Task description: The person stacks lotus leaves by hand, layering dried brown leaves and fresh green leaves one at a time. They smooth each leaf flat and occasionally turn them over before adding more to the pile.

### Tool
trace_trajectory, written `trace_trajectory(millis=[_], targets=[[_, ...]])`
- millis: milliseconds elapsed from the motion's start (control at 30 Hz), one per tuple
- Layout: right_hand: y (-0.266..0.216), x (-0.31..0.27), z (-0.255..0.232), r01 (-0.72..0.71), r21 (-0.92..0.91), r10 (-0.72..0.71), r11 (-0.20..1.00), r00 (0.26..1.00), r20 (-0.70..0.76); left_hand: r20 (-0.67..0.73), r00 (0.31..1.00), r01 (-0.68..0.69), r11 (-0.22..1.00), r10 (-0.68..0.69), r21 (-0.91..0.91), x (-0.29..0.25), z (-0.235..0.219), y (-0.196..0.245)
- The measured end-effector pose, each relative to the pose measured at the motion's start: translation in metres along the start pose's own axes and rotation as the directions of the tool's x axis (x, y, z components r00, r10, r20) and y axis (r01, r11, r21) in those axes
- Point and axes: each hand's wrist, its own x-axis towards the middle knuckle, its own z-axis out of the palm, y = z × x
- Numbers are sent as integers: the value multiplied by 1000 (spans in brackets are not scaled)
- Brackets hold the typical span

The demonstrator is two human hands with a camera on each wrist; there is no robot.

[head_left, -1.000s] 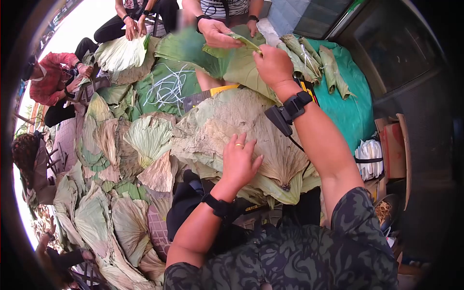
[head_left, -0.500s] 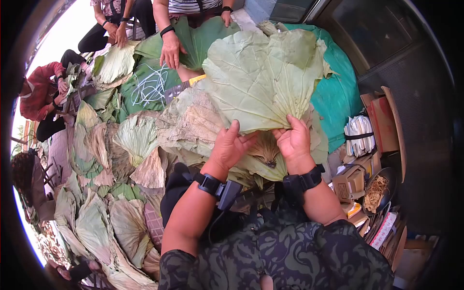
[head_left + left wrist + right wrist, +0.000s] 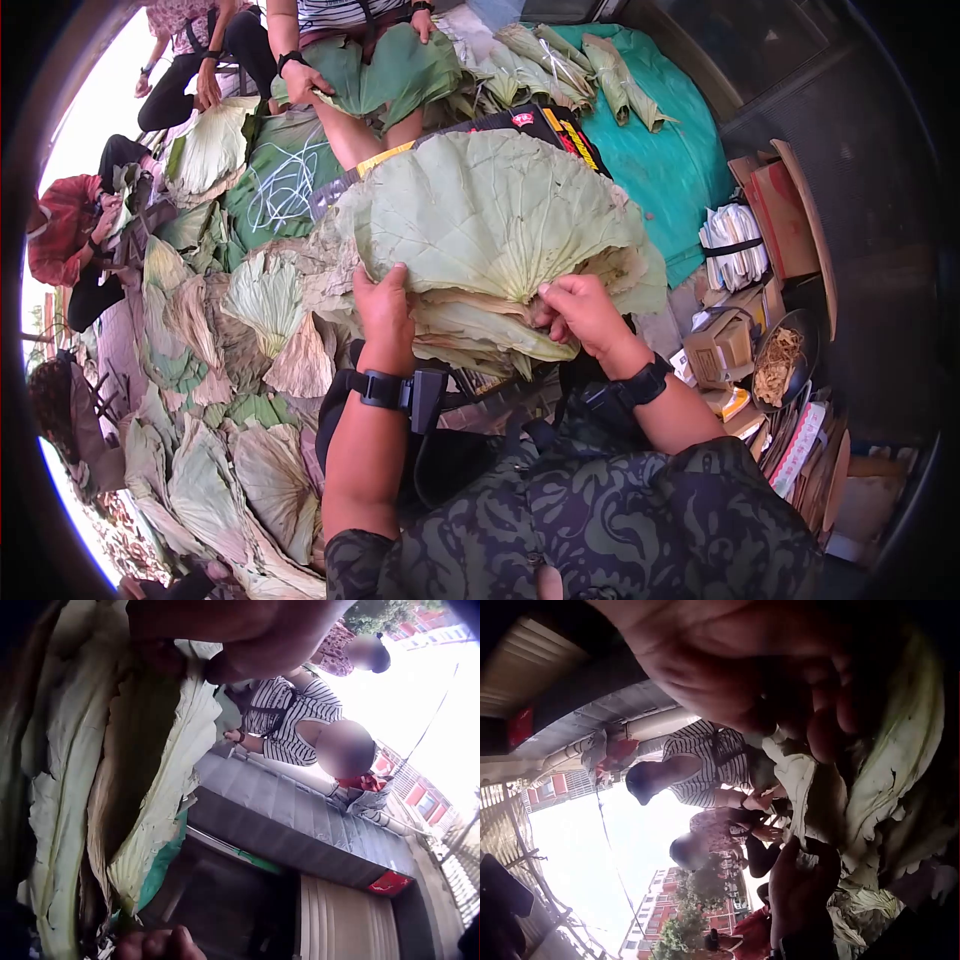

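A pale green, fan-shaped lotus leaf (image 3: 470,215) is spread over a pile of dried, folded leaves (image 3: 460,318) in front of me. My left hand (image 3: 384,318) pinches its left edge, thumb on top and the other fingers hidden beneath. At the base where the veins meet, my right hand (image 3: 585,318) pinches the leaf between thumb and curled fingers. In the left wrist view my left hand (image 3: 247,637) is at the leaf's edge (image 3: 169,780). The right wrist view has my right hand (image 3: 757,675) above the layered leaves (image 3: 900,750).
Across from me a person in a striped top holds a greener leaf (image 3: 385,80). Rolled leaves (image 3: 620,80) lie on a teal sheet (image 3: 655,170). White string (image 3: 290,185) and many dried leaves (image 3: 265,300) spread leftward. Boxes (image 3: 725,345) and a pan (image 3: 785,360) stand right.
My right hand took the leaf from the person across and brought it toward me. It has come down over the pile; my left hand has shifted to its left edge, my right to its base.
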Motion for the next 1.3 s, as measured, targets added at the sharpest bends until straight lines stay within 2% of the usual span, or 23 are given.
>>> trace_trajectory(millis=[33,67,133,167,233,267,333,367,400,433,467,500,567,600,667,700,767,833,933,1067,1167,1267,1300], targets=[[-3,-5,3,163,-101,-173,982,980,-103,7,1000,-16,999,16,41,-2,-2,-1],[-4,-4,5,156,-94,-166,983,980,-108,9,1000,-11,999,10,50,-3,-4,-3],[-13,7,6,536,-484,-681,692,708,-190,15,999,-46,995,45,83,-3,-7,-6],[-23,11,11,522,-504,-670,689,723,-167,24,999,-45,995,43,90,-5,-8,-7],[-27,41,18,624,-703,-855,341,517,44,11,998,-64,987,63,148,-9,-12,-7],[-20,49,24,618,-706,-855,346,517,33,20,998,-64,986,62,153,-7,-17,-10],[-8,62,34,533,-819,-500,214,780,377,-36,987,-144,960,157,241,3,-29,-18],[-2,66,36,530,-819,-497,220,783,374,26,939,-335,899,342,283,6,-34,-21],[4,68,38,524,-828,-441,198,802,402,26,942,-328,899,336,289,8,-37,-26],[7,70,39,523,-834,-382,175,817,432,28,791,-517,643,611,565,-5,-27,-11],[8,71,40,525,-832,-378,181,818,434,128,568,-571,277,813,773,-15,-19,1],[7,71,41,528,-829,-389,184,814,432,132,573,-568,275,809,776,-18,-13,8],[8,70,39,524,-831,-399,186,814,423,501,441,-721,-38,745,692,-21,3,16],[8,69,38,527,-828,-418,191,807,417,499,441,-721,-36,746,692,-20,10,10],[11,74,34,535,-823,-437,192,797,416,576,764,-573,-103,289,813,-15,22,-10],[20,82,28,579,-763,-526,287,761,380,575,765,-572,-103,290,814,-14,23,-15],[27,87,14,628,-683,-607,373,722,333,546,835,-535,-128,69,835,-15,23,-21],[32,83,-12,360,-887,-538,288,827,161,533,844,-525,-121,55,843,-16,23,-20],[44,87,-43,386,-869,-536,310,826,176,511,859,-504,-115,32,856,-18,24,-16],[0,86,-48,432,-837,-423,336,863,276,500,866,-495,-129,8,859,-20,28,-13],[-47,106,-22,530,-796,-524,290,785,332,513,859,-508,-127,7,852,-21,30,-11],[-68,145,24,568,-816,-614,112,685,392,511,859,-505,-133,14,853,-19,27,-12],[-60,159,34,489,-864,-502,116,780,374,520,854,-515,-131,5,847,-18,27,-12]])
